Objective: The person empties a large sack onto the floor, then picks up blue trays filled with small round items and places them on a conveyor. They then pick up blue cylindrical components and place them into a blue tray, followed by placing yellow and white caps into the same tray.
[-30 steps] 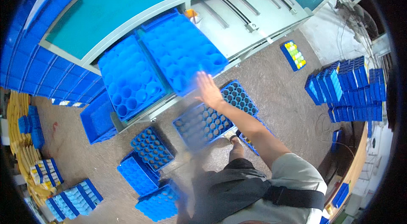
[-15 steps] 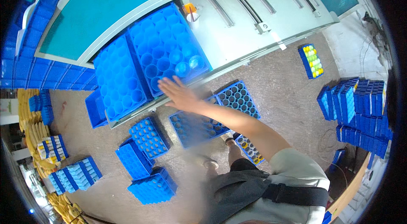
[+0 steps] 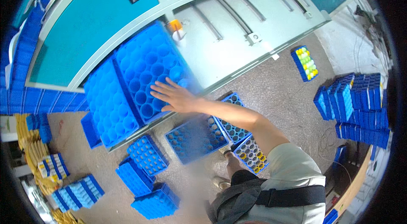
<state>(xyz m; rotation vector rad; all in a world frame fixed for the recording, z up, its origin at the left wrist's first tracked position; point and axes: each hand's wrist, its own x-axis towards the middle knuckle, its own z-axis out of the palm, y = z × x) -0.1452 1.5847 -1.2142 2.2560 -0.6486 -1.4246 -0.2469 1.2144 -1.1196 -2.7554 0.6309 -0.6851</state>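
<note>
My right hand (image 3: pixel 176 97) reaches in from the lower right, palm down with its fingers spread, and holds nothing. It lies over the near part of a bright blue tray (image 3: pixel 142 61) with rows of round cups; whether the fingertips touch it cannot be told. Beside it on the machine's ledge stands a similar blue tray (image 3: pixel 111 109) with round cells. Some cups close to my fingers look shiny, but their contents are blurred. My left hand is not in view.
Below the ledge, blue crates with round holes (image 3: pixel 148 154) lie on the floor near my feet. A crate of yellow and white round pieces (image 3: pixel 306 64) sits to the right, beside stacked blue crates (image 3: pixel 360 97). Behind the trays stands a white cup (image 3: pixel 179 34). Rails (image 3: pixel 233 14) cross the white machine bed.
The view has shifted, lowering the trays in the picture. My right hand has moved farther over the tray, with its fingers still spread.
</note>
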